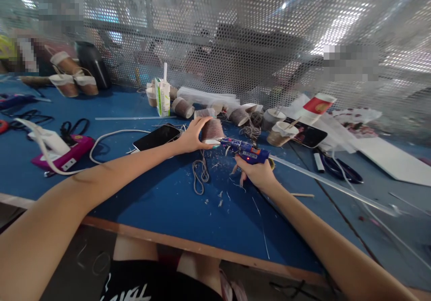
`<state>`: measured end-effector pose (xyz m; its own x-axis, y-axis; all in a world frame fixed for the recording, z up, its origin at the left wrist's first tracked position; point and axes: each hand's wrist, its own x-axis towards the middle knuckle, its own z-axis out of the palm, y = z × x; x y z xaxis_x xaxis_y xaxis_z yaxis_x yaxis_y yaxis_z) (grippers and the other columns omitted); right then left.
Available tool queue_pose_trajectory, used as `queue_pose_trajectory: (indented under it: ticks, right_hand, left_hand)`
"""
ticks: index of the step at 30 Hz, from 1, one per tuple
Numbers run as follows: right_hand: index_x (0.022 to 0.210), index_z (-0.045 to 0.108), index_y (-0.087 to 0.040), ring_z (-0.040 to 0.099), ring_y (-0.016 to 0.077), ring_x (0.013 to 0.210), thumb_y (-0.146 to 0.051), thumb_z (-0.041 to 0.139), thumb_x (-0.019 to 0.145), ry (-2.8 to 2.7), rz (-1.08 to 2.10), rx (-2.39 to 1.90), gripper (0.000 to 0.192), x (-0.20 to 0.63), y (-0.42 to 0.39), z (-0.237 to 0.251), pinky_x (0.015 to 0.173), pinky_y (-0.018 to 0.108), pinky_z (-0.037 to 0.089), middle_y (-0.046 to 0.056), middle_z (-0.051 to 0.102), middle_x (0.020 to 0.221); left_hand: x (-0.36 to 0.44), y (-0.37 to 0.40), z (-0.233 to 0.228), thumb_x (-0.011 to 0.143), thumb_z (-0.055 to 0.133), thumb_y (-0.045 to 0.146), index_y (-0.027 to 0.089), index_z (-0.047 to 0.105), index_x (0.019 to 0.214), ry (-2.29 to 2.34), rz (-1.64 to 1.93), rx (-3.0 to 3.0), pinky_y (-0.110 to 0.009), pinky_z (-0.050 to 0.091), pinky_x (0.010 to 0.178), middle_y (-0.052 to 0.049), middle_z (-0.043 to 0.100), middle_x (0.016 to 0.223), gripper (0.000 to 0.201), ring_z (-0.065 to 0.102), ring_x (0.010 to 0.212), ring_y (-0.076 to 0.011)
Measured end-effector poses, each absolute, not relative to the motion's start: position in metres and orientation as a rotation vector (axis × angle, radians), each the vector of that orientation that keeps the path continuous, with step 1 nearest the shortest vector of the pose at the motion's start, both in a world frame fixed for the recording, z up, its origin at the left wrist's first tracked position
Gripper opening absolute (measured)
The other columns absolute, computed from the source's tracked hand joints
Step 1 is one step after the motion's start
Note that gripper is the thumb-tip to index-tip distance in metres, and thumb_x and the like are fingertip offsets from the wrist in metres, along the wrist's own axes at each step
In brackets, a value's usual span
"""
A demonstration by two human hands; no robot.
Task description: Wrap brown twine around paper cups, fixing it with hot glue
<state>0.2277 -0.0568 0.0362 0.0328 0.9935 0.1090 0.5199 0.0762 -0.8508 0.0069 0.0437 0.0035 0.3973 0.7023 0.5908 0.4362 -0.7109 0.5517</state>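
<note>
A brown edge (188,246) fronts the blue tabletop (151,215), littered mid-surface with pale scraps (220,203). Over these, the right hand (261,173) grips a blue glue gun (251,153), nozzle right by the pale end of a brown-wrapped cup (213,130) clasped in the left hand (190,136). Beyond stands a drink carton (163,97); behind everything rises a perforated metal screen (188,45).

Black garment (175,285) with white lettering (134,293) (partly cut off), bare forearms (124,171).
</note>
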Motion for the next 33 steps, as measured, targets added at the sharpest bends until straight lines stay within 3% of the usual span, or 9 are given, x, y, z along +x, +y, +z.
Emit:
queue_pose_trajectory:
  ticks: [12, 33]
  right_hand:
    - [0.053, 0.053, -0.023, 0.042, 0.0114, 0.029, -0.026, 0.062, 0.066, -1.603, 0.799, -1.462, 0.015, 0.2288, -0.0565, 0.0385, 0.035, 0.026, 0.036, -0.006, 0.045, 0.032]
    - [0.049, 0.045, -0.025, 0.04, 0.0101, 0.027, -0.024, 0.061, 0.063, -1.57, 0.775, -1.483, 0.022, 0.2304, -0.0585, 0.0443, 0.032, 0.025, 0.037, -0.006, 0.044, 0.031]
  left_hand:
    - [0.0072, 0.044, 0.0024, 0.063, 0.082, 0.044, 0.022, 0.04, 0.137, 0.992, 1.208, 2.319, -0.054, 0.039, 0.113, -0.014, 0.048, 0.137, 0.089, 0.044, 0.132, -0.0354]
    - [0.0065, 0.044, 0.001, 0.064, 0.079, 0.045, 0.022, 0.039, 0.137, 0.978, 1.212, 2.309, -0.053, 0.038, 0.113, -0.015, 0.047, 0.139, 0.086, 0.043, 0.133, -0.0344]
